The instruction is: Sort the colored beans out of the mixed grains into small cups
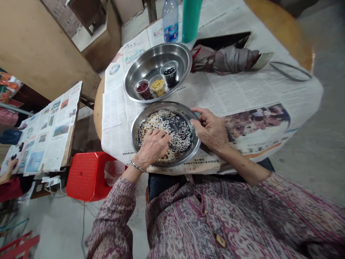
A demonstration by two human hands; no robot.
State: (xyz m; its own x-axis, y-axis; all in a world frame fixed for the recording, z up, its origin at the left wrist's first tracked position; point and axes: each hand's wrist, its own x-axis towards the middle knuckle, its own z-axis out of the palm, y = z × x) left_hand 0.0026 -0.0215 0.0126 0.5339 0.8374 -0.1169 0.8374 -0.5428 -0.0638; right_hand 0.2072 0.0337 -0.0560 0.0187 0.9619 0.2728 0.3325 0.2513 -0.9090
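A steel dish (145, 120) in front of me holds mixed white, yellow and dark grains (176, 127). My left hand (153, 145) lies palm down in the grains, fingers curled, fingertips in the mix. My right hand (211, 129) rests on the dish's right rim, fingers bent toward the grains. Behind it a second steel bowl (151, 64) holds three small clear cups: red beans (142, 88), yellow beans (157, 86) and black beans (170, 73).
Newspaper (242, 90) covers the round table. A folded grey umbrella (223, 59), a water bottle (170, 18) and a green flask (191, 18) stand at the back. A red stool (86, 174) is at my left, beside another newspaper-covered table (48, 129) with another person's hand (9, 165).
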